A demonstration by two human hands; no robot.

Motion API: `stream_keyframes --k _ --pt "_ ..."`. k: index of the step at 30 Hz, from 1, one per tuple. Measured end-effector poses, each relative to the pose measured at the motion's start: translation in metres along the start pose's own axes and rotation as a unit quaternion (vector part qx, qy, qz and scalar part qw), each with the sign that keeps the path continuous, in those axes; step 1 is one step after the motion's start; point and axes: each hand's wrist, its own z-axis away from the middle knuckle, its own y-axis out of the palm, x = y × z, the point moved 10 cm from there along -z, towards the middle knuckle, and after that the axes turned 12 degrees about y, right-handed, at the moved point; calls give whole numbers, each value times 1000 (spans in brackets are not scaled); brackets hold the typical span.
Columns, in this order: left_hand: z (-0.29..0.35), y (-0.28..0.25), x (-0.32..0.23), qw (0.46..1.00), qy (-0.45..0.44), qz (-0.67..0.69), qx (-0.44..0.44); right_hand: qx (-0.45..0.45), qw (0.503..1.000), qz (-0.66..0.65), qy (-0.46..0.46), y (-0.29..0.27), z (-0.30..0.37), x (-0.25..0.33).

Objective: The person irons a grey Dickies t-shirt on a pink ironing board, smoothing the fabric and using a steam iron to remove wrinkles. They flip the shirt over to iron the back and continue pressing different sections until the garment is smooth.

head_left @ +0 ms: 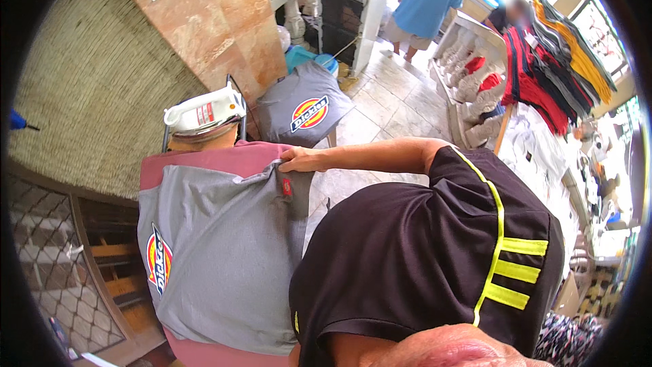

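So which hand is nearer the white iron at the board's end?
Right. The right hand pinches the grey shirt at its edge, just right of the white iron; the left hand is out of view.

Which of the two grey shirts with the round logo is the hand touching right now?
The hand grips the large grey shirt spread flat on the pink-covered board; the other grey shirt lies folded beyond, untouched.

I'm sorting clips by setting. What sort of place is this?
Probably a small clothing shop or garment pressing corner. A grey shirt lies spread on a pink padded board, an iron rests at its end, and folded shirts hang over a white rack. One hand grips the shirt's edge.
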Motion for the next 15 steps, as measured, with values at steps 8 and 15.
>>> stream_keyframes --k 8,15 --pt "-25 5 2 999 18 -3 40 1 1000 6 9 1 0 3" --pt "-42 10 2 998 26 -4 65 -9 999 -45 5 3 -4 -2"
